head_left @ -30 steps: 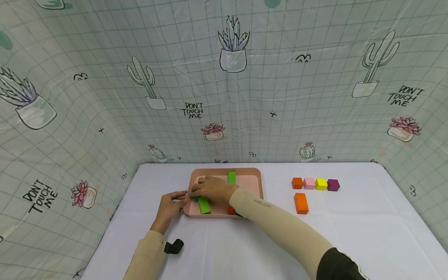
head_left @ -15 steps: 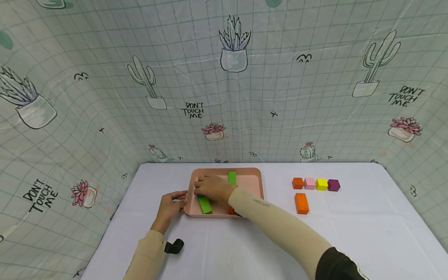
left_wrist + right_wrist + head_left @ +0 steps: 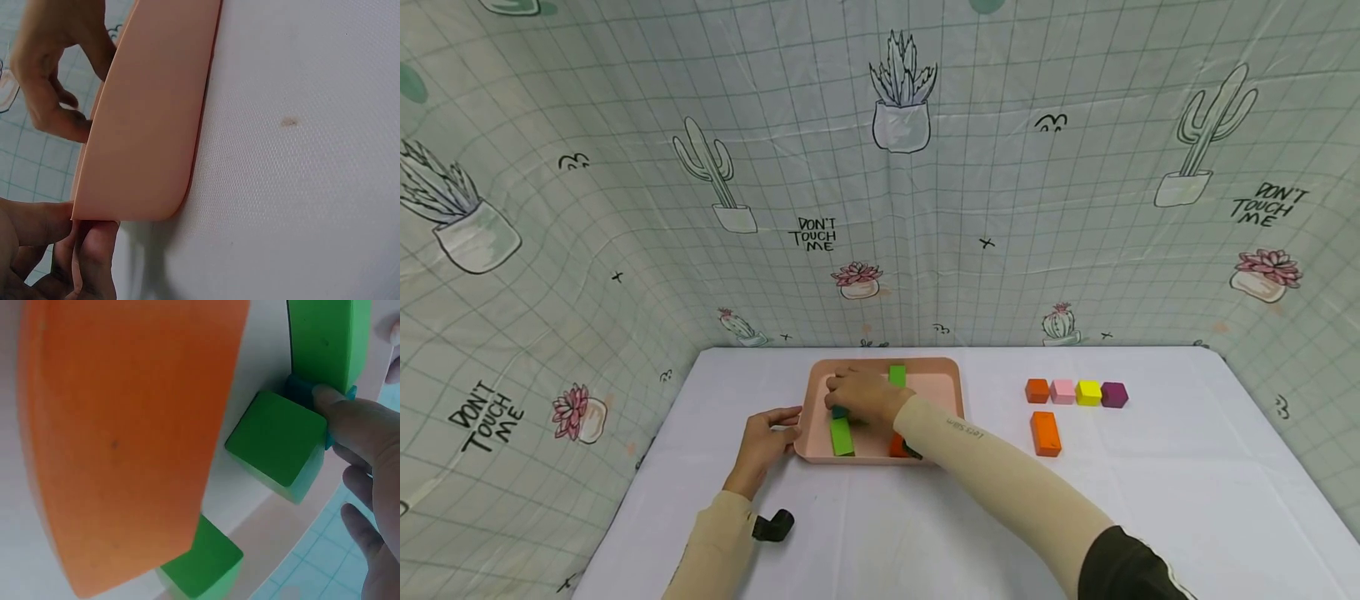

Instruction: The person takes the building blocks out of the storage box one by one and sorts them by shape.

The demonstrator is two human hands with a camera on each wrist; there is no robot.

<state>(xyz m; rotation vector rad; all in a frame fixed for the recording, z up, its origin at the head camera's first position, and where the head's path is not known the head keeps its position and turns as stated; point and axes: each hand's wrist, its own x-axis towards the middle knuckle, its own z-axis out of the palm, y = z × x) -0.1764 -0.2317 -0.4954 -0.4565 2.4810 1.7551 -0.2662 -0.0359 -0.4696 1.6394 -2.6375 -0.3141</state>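
My left hand [image 3: 762, 442] grips the left rim of the pink tray [image 3: 934, 396]; in the left wrist view its fingers pinch the tray corner. Inside the tray, my right hand [image 3: 863, 395] pinches a teal block [image 3: 839, 412]. That block touches the end of a long light-green block [image 3: 842, 437]. In the right wrist view, a green cube [image 3: 278, 437] lies beside the teal block, with the thumb close to it. A big orange block [image 3: 131, 444] and another green block [image 3: 203, 559] are nearer the camera. The right hand hides part of the tray.
On the table right of the tray stand an orange cube [image 3: 1037, 391], a pink cube [image 3: 1063, 392], a yellow cube [image 3: 1088, 392] and a purple block [image 3: 1114, 394] in a row. A long orange block [image 3: 1046, 433] lies before them. A patterned cloth [image 3: 970, 192] hangs behind.
My right hand has moved slightly right and back, with the teal block shifting right. The light-green block has turned straighter and slid a little right. The left hand stays at the rim.
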